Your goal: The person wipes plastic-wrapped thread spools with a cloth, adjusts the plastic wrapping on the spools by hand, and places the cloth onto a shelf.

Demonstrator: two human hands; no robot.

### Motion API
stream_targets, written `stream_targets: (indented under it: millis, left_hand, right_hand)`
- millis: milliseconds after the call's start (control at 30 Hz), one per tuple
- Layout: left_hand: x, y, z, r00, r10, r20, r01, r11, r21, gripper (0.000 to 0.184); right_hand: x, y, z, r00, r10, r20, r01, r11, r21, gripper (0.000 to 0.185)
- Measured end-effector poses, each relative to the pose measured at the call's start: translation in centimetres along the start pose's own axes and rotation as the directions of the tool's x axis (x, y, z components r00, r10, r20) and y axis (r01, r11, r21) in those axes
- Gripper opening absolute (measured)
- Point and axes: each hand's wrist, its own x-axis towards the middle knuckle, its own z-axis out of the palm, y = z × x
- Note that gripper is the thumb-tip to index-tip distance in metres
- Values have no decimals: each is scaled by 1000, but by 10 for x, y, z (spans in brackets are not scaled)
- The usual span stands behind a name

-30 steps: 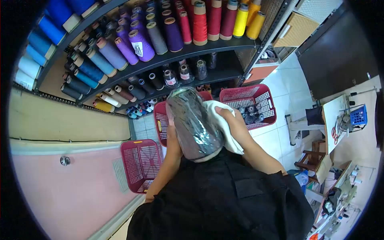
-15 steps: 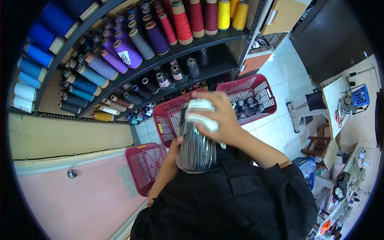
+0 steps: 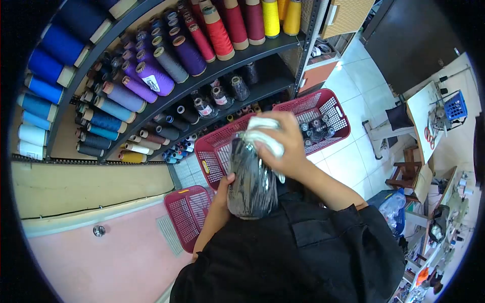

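A large cone of dark thread [image 3: 251,189] in shiny clear plastic is held against the front of my black shirt, its narrow end pointing away from me. My left hand [image 3: 224,189] grips its left side, thumb on the plastic and the other fingers hidden behind. In my right hand [image 3: 288,139] is a folded white cloth [image 3: 265,135], pressed at the cone's upper end. Beyond my hands sits a red plastic basket [image 3: 212,141]. A second red basket [image 3: 336,108], holding several small wrapped spools [image 3: 316,130], stands to its right.
A curved black shelf [image 3: 222,65] carries many thread cones in blue, purple, red and yellow. Another red basket [image 3: 177,222] rests at the left near a pink surface [image 3: 96,262]. On the right are a small table [image 3: 424,121] with red scissors and a cluttered workbench [image 3: 444,222].
My right hand and the cloth have shifted slightly right and down along the cone's top. The cone has turned a little in my left hand. The whole view has shifted slightly.
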Motion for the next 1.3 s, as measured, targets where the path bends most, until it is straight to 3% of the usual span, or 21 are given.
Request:
stream_targets:
  millis: [67,100,200,233,333,467,533,600,633,667,700,767,800,867,967,1067,1100,1167,1200,1233,1300]
  left_hand:
    - [5,-2,0,985,-10,174,14,1000,-20,66]
    - [6,-2,4,985,14,171,-10,1000,-21,67]
    - [7,3,22,995,97,-1,-97,995,-34,69]
    - [8,7,20,997,83,-3,-82,996,39,69]
    - [9,5,-3,999,-24,-48,30,993,111,68]
    - [3,-1,-1,995,-64,-72,71,993,99,70]
    - [3,0,7,999,-51,-3,51,996,78,72]
    - [5,-2,12,997,-36,69,32,998,63,75]
    - [6,-2,11,995,17,95,-20,999,31,75]
    - [7,-2,9,990,69,120,-69,998,-2,75]
    - [7,0,4,992,110,63,-114,992,57,74]
    - [12,0,-12,993,59,104,-41,985,-167,73]
    - [13,4,-19,966,-2,259,91,939,-333,73]
    - [13,4,-23,969,-15,248,82,962,-260,74]
    - [7,1,-8,984,13,177,-5,999,-44,76]
    - [6,0,2,968,77,238,-91,995,46,77]
    - [7,2,4,961,113,254,-133,989,66,78]
    - [11,9,6,959,175,222,-199,976,92,79]
    - [9,12,9,974,178,136,-194,975,112,81]
    - [7,14,11,982,181,49,-186,974,131,82]
    - [7,18,10,988,119,94,-131,983,132,82]
  right_hand:
    - [6,6,-6,984,101,-147,-96,995,41,27]
    - [7,1,-9,979,63,-195,-53,997,57,25]
    - [-1,-19,-23,982,-188,-16,188,966,177,28]
    - [-4,-26,-23,961,-269,69,245,938,247,34]
    - [-22,-29,-3,925,-315,211,244,921,304,40]
    - [-9,-22,-4,979,-190,80,179,975,129,34]
    - [5,-12,-6,999,-38,-19,39,999,8,29]
    - [8,-3,-2,978,171,-121,-165,985,57,27]
    - [5,-8,-4,974,171,-150,-162,984,71,29]
    - [-6,-13,-4,985,57,-164,-47,997,64,32]
    - [-17,-21,-5,993,-95,-66,103,987,124,32]
    - [-30,-35,-2,941,-327,90,298,924,241,34]
    - [-31,-39,3,903,-402,150,349,891,291,37]
    - [-29,-34,2,938,-307,159,245,915,320,40]
    - [-15,-12,0,990,-142,19,140,987,78,37]
    - [-7,10,-2,969,169,-181,-156,984,83,29]
    - [-12,9,-6,977,77,-198,-76,997,16,27]
    - [-23,-14,-13,993,-118,-30,122,981,152,34]
    - [-32,-20,-8,972,-231,38,213,940,268,36]
    - [-34,-29,-5,937,-320,141,276,924,265,39]
    - [-42,-25,5,960,-263,97,239,949,207,38]
